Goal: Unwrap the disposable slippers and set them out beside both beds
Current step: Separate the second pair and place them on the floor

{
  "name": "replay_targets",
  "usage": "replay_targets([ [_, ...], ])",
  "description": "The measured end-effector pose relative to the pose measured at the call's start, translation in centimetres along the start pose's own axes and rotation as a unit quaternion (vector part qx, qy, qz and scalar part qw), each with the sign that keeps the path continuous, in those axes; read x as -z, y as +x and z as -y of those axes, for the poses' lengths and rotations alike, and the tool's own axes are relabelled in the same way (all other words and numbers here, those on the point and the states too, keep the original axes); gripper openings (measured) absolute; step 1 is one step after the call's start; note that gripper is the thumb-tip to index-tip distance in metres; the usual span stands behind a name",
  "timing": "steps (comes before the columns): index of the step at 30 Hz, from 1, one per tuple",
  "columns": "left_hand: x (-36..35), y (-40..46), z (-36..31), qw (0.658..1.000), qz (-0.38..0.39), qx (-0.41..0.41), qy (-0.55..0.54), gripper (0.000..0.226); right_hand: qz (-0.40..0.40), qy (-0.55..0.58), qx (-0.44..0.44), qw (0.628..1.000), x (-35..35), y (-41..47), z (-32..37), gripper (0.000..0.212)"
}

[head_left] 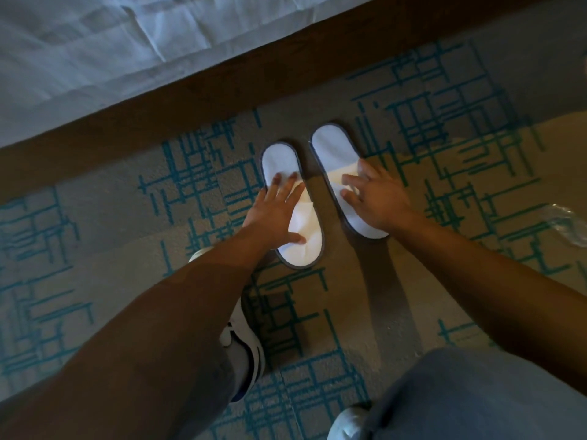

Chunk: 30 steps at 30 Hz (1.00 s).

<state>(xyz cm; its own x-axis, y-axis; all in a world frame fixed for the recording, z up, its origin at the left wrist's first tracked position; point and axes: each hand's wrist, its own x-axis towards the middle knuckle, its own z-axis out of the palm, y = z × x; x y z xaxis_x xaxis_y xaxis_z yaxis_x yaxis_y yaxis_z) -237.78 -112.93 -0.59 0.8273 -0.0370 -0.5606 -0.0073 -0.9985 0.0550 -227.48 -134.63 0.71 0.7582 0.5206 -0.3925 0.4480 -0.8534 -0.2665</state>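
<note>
Two white disposable slippers with grey edging lie side by side on the carpet, heels toward the bed. My left hand (278,208) rests flat on the left slipper (281,160), fingers spread over its middle. My right hand (373,198) lies flat on the right slipper (333,147), fingers apart across its strap. Neither hand grips anything. The bed (95,49) with white linen runs along the top left, its dark wooden base (222,90) just beyond the slippers.
A crumpled clear plastic wrapper (568,227) lies on the carpet at the right edge. My own shoes (244,341) stand close behind the slippers. The patterned beige and teal carpet (95,249) stretches left and right along the bed.
</note>
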Motion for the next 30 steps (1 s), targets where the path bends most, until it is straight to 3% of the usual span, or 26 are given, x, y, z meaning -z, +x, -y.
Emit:
replay_targets([
  [6,0.2,-0.2,-0.2,1.0,0.003,0.008,0.001,0.129,0.004,0.0,0.006,1.0,0.6,0.2,-0.6,0.047],
  [11,-0.1,-1.3,-0.2,0.998,-0.026,0.059,-0.001,0.129,0.005,0.06,-0.003,0.998,0.3,-0.6,-1.6,0.066],
  [14,-1.3,-3.1,-0.5,0.991,-0.08,0.095,-0.042,0.116,0.005,-0.021,0.022,1.0,-0.8,-1.7,-2.3,0.061],
  [17,-2.0,-3.8,-0.8,0.988,-0.092,0.094,-0.081,0.106,0.01,-0.063,0.01,0.998,-1.6,-2.4,-2.1,0.073],
  [24,-1.0,-3.2,-1.9,0.991,-0.083,0.069,-0.08,0.108,0.018,-0.026,0.004,0.999,-1.4,-2.3,-1.2,0.086],
  [30,-1.0,-3.2,-2.1,0.991,-0.087,0.077,-0.068,0.107,0.027,-0.035,0.053,0.998,-1.2,-2.1,-0.3,0.089],
])
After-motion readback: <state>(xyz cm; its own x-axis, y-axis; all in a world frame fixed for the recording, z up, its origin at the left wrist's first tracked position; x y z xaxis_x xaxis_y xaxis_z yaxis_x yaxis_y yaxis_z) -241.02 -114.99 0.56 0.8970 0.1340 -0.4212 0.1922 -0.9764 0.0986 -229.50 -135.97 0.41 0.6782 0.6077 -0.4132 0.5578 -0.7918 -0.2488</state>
